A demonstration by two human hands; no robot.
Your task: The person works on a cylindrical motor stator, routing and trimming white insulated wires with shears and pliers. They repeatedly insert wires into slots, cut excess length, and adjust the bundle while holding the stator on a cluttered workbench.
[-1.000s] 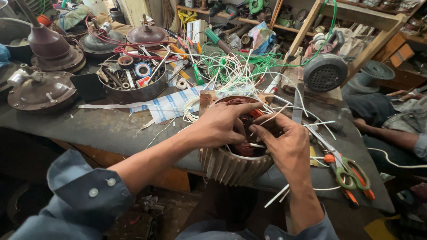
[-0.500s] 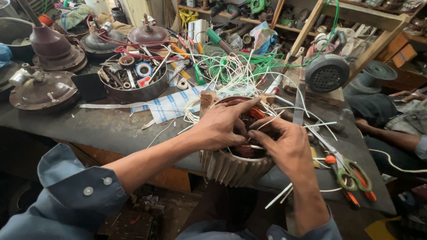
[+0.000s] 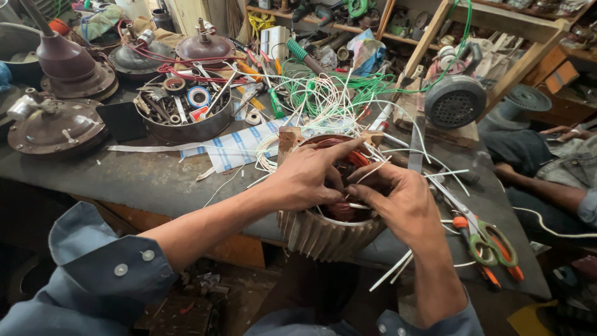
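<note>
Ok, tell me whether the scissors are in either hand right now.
No: the scissors lie on the bench, apart from the right hand; both hands work inside the finned motor stator.

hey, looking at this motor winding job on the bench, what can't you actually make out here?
Head view only:
- Inside of the stator: covered by the left hand and right hand.
- What the fingertips pinch: too small, lost among white sleeves.
- Contents of the round metal tray: jumbled, too small.
- Co-worker's arm: cut off by the right edge.
</note>
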